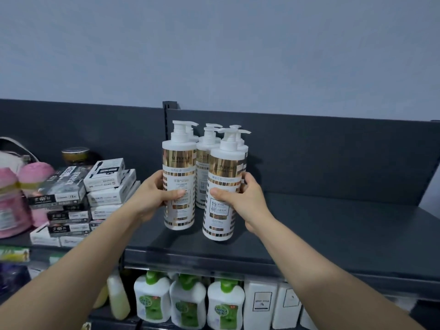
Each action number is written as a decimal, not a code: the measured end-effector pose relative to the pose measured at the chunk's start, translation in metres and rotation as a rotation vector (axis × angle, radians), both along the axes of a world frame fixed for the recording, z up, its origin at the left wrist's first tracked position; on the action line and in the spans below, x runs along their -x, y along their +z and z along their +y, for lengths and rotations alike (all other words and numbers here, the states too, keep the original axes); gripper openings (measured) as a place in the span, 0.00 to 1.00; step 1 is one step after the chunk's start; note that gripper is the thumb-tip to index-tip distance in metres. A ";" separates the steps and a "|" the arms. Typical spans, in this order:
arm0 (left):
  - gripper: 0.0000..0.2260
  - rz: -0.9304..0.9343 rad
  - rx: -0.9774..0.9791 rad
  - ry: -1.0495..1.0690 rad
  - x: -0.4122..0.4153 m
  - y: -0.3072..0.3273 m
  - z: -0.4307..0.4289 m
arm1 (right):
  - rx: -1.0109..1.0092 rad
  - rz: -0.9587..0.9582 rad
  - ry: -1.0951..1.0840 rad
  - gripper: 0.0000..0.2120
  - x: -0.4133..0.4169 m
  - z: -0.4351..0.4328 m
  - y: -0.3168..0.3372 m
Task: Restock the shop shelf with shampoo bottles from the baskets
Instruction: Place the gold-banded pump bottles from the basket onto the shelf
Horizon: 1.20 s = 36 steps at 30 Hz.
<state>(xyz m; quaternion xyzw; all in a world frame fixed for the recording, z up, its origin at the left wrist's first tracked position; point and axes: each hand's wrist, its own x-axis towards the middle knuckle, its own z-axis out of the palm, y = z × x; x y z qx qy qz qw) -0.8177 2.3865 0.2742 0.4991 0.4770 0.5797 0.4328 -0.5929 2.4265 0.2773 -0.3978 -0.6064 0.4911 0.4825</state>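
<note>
Two white pump shampoo bottles with gold bands stand at the front of the dark top shelf [333, 234]. My left hand [154, 198] wraps around the left bottle [178, 167], thumb across its label. My right hand [240, 198] grips the right bottle [226, 172], which stands slightly nearer the shelf's front edge. Behind them stand more of the same bottles [204, 163], partly hidden. No basket is in view.
Stacked black and white boxes [104, 186] and pink containers [12, 198] fill the shelf section to the left. Green-and-white soap bottles [188, 303] and white bottles [260, 303] line the shelf below. The dark back panel [333, 151] rises behind the top shelf.
</note>
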 end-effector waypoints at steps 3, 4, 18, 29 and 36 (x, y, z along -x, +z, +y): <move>0.32 -0.015 0.018 0.001 0.014 -0.007 0.012 | 0.010 -0.011 0.000 0.38 0.014 0.012 -0.007; 0.32 -0.016 0.024 -0.001 0.018 -0.010 0.015 | 0.012 -0.015 0.003 0.38 0.018 0.015 -0.010; 0.43 -0.003 0.054 -0.113 0.041 -0.024 0.040 | -0.025 -0.049 -0.044 0.34 0.044 0.040 -0.023; 0.37 0.197 0.041 -0.081 0.036 -0.019 0.038 | -0.200 -0.375 -0.171 0.39 0.052 0.035 -0.032; 0.45 0.226 0.060 -0.073 0.041 -0.016 0.044 | -0.195 -0.381 -0.194 0.35 0.058 0.040 -0.033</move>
